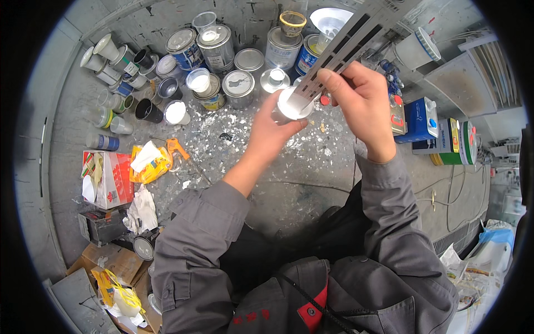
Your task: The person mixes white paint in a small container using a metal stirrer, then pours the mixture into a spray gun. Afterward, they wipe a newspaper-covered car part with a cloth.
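Note:
My left hand (263, 136) is wrapped round a small cup (287, 113) with white paint in it. Between the thumb and fingers of my right hand (364, 103) is a long grey, slotted paint-mixing ruler (346, 45), slanting up to the upper right. The ruler's lower end reaches inside the cup, and its tip is hidden in the white paint. Just beyond the cup stands a tin with a raised spout-like top (274, 82). A lidded paint can (238, 83) sits left of that tin.
Paint cans (214, 50) and plastic cups (148, 111) crowd the far wall and left side. A red box (119, 186) and yellow packet (150, 164) lie at left. A blue jerrycan (417, 118) stands at right. Cables (453, 195) cross the paint-spattered floor (222, 146).

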The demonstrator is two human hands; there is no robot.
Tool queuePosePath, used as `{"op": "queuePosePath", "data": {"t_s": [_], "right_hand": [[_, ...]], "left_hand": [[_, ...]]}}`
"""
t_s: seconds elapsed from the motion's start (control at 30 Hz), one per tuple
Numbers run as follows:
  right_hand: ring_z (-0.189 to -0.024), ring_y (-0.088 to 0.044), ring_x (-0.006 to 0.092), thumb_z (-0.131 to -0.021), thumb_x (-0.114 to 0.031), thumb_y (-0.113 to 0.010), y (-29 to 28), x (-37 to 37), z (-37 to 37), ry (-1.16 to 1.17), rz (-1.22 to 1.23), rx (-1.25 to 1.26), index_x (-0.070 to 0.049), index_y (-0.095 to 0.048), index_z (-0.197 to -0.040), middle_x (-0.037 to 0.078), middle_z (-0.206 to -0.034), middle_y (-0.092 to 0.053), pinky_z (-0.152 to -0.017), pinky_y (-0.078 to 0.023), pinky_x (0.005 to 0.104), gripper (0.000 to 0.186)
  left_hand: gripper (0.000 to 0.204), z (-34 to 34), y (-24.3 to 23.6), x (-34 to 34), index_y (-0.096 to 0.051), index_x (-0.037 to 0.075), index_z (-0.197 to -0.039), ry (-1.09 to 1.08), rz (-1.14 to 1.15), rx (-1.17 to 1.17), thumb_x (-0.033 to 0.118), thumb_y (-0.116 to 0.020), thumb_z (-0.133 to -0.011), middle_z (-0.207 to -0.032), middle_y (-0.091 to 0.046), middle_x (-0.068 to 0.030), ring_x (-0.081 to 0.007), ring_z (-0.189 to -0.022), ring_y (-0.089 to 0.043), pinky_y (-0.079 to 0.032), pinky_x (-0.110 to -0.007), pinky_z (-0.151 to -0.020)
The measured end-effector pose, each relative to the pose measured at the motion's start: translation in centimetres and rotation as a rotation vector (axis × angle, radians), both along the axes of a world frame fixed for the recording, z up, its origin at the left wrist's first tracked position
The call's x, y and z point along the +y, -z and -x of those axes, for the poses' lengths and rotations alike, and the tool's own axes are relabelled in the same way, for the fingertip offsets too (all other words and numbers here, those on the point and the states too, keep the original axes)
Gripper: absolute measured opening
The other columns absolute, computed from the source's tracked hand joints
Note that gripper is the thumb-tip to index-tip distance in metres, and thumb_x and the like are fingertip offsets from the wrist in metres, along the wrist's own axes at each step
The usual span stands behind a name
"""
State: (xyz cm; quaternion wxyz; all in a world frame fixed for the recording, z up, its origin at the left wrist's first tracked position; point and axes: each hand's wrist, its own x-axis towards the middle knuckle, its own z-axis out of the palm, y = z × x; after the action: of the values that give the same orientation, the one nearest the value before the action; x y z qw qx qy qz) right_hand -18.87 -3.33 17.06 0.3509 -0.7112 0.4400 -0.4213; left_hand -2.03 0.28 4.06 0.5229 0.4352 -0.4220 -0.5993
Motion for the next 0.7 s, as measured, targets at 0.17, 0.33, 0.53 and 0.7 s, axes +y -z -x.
{"op": "queuePosePath", "data": {"t_s": [0.17, 0.33, 0.53, 0.7], "right_hand": [[-0.072, -0.064, 0.0055, -0.098, -0.012, -0.073, -0.3, -0.6, 0.5, 0.063, 0.069, -0.007, 0.004, -0.076, -0.105, 0.005, -0.081, -0.076, -0.062, -0.05, 0.0261, 0.019], [-0.071, -0.065, 0.0069, -0.097, -0.01, -0.072, 0.0, -0.4, 0.1, 0.071, 0.116, 0.091, 0.004, -0.076, -0.105, 0.006, -0.081, -0.075, -0.061, -0.051, 0.0271, 0.017], [-0.07, -0.067, 0.0071, -0.097, -0.01, -0.072, 0.4, 0.3, -0.6, -0.013, 0.036, 0.01, 0.005, -0.076, -0.103, 0.007, -0.079, -0.075, -0.059, -0.053, 0.0269, 0.017], [-0.072, -0.064, 0.0055, -0.097, -0.011, -0.074, 0.2, -0.6, 0.1, 0.015, 0.072, -0.058, 0.004, -0.077, -0.105, 0.005, -0.081, -0.076, -0.062, -0.052, 0.0257, 0.017]], "left_hand": [[0.078, 0.3, 0.3, 0.1, -0.051, 0.003, -0.149, -0.018, 0.026, -0.011, 0.006, -0.088, -0.081, -0.134, -0.066, -0.0108, -0.0209, -0.123, -0.064, -0.053, -0.035, -0.102], [0.076, 0.3, 0.2, 0.0, -0.052, 0.004, -0.149, -0.043, 0.009, 0.033, 0.005, -0.087, -0.082, -0.134, -0.066, -0.0106, -0.0207, -0.123, -0.065, -0.052, -0.035, -0.102], [0.073, 0.1, 0.3, -0.1, -0.053, 0.005, -0.147, -0.058, 0.016, 0.021, 0.005, -0.086, -0.082, -0.133, -0.067, -0.0098, -0.0201, -0.121, -0.065, -0.052, -0.035, -0.101], [0.075, 0.0, 0.6, -0.1, -0.052, 0.005, -0.148, -0.031, 0.008, -0.091, 0.006, -0.088, -0.081, -0.132, -0.067, -0.0096, -0.0198, -0.122, -0.065, -0.052, -0.034, -0.102]]}}
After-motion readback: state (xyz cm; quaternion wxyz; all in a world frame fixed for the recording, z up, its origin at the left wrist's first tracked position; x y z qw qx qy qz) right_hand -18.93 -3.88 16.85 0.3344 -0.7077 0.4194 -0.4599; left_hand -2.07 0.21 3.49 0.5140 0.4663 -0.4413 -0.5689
